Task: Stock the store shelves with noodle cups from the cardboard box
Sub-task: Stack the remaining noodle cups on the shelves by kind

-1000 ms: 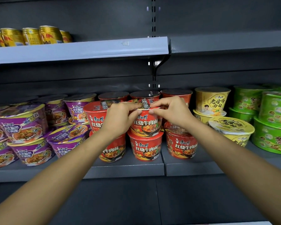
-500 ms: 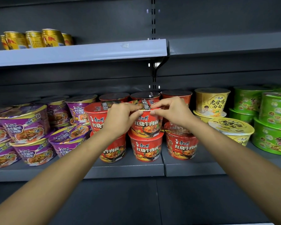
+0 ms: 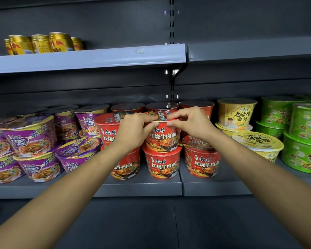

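Dark shelf (image 3: 142, 188), packed with noodle cups. Left hand (image 3: 133, 131) and right hand (image 3: 190, 123) pinch top red cup (image 3: 162, 136) at its rim. It sits stacked on lower red cup (image 3: 162, 166).

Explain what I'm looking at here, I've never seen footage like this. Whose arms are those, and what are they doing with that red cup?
There is no machine here. The picture comes from a wide-angle camera worn on a person's head, looking forward and down, so the two bare arms reaching in from the bottom are the wearer's own.

The left hand and the right hand each pinch the rim of a red noodle cup. It appears to rest on top of a lower red cup on the grey lower shelf.

Left of the red cups stand purple cups. To the right are yellow cups, then green cups, many of them stacked. Gold cans stand on the upper shelf. The cardboard box is not in view.
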Motion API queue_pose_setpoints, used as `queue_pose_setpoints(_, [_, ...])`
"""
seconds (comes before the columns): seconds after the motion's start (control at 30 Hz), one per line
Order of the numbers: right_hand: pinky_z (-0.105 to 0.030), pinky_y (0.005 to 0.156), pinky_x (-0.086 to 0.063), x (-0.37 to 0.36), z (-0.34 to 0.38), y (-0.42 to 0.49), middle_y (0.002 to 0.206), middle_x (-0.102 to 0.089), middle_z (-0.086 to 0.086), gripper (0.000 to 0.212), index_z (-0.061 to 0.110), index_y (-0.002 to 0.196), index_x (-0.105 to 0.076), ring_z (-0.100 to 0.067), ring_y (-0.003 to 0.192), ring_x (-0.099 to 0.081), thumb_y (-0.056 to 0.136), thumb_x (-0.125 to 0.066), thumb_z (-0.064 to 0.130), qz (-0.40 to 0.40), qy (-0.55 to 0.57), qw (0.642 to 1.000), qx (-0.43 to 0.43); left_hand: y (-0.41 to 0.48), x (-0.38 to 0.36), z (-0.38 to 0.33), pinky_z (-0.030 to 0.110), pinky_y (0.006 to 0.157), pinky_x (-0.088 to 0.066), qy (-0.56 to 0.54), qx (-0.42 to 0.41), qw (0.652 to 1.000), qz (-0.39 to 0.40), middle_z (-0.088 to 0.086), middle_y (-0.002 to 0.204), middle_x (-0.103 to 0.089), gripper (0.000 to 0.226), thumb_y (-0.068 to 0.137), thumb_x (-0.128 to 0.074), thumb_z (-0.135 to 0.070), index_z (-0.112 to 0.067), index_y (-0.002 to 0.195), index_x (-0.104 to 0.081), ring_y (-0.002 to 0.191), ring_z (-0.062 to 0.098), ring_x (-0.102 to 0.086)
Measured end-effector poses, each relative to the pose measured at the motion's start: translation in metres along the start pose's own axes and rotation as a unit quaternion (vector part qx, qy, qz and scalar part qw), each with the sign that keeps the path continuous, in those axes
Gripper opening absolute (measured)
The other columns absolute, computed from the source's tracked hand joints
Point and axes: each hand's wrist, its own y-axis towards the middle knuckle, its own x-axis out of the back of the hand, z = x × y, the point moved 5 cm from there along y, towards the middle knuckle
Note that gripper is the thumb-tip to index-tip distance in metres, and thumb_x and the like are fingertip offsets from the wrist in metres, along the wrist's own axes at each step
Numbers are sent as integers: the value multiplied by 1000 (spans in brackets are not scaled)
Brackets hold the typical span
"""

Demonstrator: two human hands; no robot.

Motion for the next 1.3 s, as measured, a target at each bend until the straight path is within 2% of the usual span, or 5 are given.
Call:
queue_pose_setpoints(0.43, [1, 67, -43, 1, -1, -4, 97, -68, 15, 25, 25, 103, -73, 11, 84, -58, 79, -74, 29, 16, -6, 1000, 7, -3, 1, -2, 39, 92, -51, 12, 0, 1000, -2, 0, 121, -66, 34, 91, -58, -37, -21, 120, -66, 111, 17, -61])
queue_pose_setpoints(0.63, [-24, 91, -50, 5, 3, -7, 111, -68, 11, 26, 25, 110, -71, 0, 101, -60, 86, -67, 32, 31, -2, 999, 11, -9, 9, -8, 31, 99, -46, 31, -12, 999, -17, -1, 126, -63, 38, 91, -59, -38, -21, 125, -63, 118, 15, -57])
queue_pose_setpoints(0.93, [-31, 107, -37, -4, 43, -9, 118, -67, 4, 26, 22, 113, -70, -9, 116, -57, 89, -62, 29, -2, -69, 994, 88, -27, 33, -6, 29, 93, -46, 48, -3, 998, -48, 2, 123, -65, 38, 91, -58, -39, -19, 123, -64, 114, 17, -60])
queue_pose_setpoints(1.03, [-21, 106, -32, -13, 62, -16, 118, -67, 4, 25, 19, 113, -70, -2, 113, -54, 90, -62, 23, -22, -81, 988, 129, -41, 44, -3, 32, 92, -49, 51, 3, 997, -57, 4, 120, -66, 38, 90, -60, -39, -19, 121, -65, 111, 19, -62])
queue_pose_setpoints(1.3, [-32, 103, -39, -59, 107, -39, 113, -69, -4, 27, 12, 112, -70, -19, 114, -58, 87, -64, 17, -30, -124, 969, 210, -84, 84, 13, 29, 92, -46, 74, 7, 996, -53, 7, 119, -66, 40, 88, -63, -37, -13, 121, -65, 109, 22, -63])
